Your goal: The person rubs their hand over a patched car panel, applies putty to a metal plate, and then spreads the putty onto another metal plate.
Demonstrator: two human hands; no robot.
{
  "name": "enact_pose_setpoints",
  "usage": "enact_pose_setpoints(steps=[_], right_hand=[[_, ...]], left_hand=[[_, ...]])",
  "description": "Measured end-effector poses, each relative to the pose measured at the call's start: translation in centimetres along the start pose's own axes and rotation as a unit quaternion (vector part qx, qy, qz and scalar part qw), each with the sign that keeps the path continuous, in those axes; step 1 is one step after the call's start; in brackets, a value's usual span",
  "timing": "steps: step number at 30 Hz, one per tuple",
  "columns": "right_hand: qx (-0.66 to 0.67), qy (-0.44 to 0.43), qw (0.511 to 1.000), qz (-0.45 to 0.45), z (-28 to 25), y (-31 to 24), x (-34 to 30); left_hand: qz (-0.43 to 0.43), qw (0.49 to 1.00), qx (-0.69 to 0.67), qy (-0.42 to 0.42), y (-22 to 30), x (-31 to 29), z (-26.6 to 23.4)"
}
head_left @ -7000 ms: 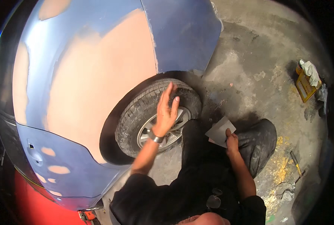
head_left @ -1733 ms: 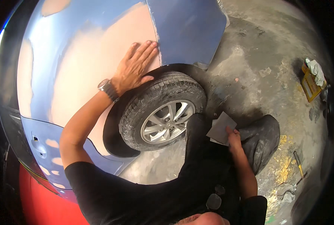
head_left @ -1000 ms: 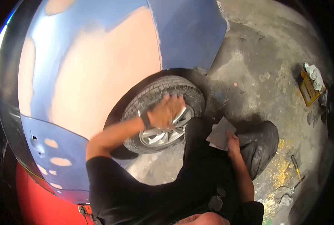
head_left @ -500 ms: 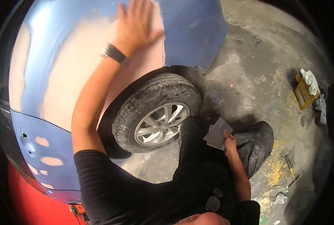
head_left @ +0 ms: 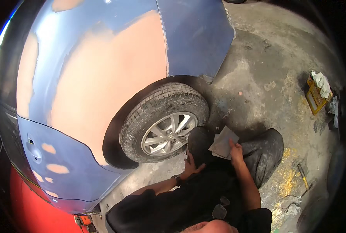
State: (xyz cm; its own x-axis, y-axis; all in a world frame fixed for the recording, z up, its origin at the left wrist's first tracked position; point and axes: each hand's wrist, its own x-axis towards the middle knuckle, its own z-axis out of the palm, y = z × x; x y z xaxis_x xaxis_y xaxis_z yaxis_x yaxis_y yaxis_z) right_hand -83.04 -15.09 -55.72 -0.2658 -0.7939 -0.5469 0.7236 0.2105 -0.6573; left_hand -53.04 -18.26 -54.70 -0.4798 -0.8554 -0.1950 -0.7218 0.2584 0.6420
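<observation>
My right hand (head_left: pixel 236 150) grips grey sheets that look like sandpaper (head_left: pixel 222 143), thumb on top, above my right thigh. My left hand (head_left: pixel 190 167) rests by my left knee with its fingers apart and holds nothing. A dark watch is on that wrist. Ahead stands a blue car body with a broad pinkish filler patch (head_left: pixel 114 66) on its rear panel above the wheel arch. Below the arch sits a wheel (head_left: pixel 169 134) with a silver rim and a dusty tyre, close to my left hand.
Smaller filler spots mark the car door (head_left: pixel 64 151) at left. At right on the stained concrete floor stands a yellow can (head_left: pixel 316 100) with crumpled cloth on it. Nearer lie a yellow-handled tool (head_left: pixel 303 176) and a crumpled rag (head_left: pixel 291 205). An orange tool (head_left: pixel 83 220) sits at lower left.
My left hand has left the filler patch and come down and back to my left knee. My right hand still holds the sheets in nearly the same place.
</observation>
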Motion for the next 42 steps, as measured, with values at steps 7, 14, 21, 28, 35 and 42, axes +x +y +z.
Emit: enact_pose_setpoints(steps=[7, 14, 21, 28, 35, 42], right_hand=[[0.015, 0.023, 0.999, 0.018, -0.3, 1.0, 1.0], [0.030, -0.023, 0.999, -0.010, 0.9, -1.5, -2.0], [0.031, -0.021, 0.999, -0.013, 0.3, -0.9, -1.1], [0.038, -0.046, 0.998, -0.001, -0.3, 0.9, 0.4], [-0.003, -0.008, 1.000, -0.004, -1.3, 2.5, 1.8], [0.019, -0.035, 0.999, 0.001, 0.4, -0.1, -0.6]], left_hand=[[0.207, 0.892, 0.401, -0.028, 28.4, 8.6, -21.6], [0.381, 0.528, 0.680, 0.337, 43.0, 23.6, -38.8], [0.249, 0.569, 0.709, 0.334, 45.0, 26.4, -38.7], [0.294, 0.532, 0.734, 0.303, 39.3, 23.0, -34.6], [0.244, 0.600, 0.736, 0.197, 34.1, 18.8, -31.0], [0.224, 0.631, 0.742, 0.033, 30.0, 14.7, -28.5]])
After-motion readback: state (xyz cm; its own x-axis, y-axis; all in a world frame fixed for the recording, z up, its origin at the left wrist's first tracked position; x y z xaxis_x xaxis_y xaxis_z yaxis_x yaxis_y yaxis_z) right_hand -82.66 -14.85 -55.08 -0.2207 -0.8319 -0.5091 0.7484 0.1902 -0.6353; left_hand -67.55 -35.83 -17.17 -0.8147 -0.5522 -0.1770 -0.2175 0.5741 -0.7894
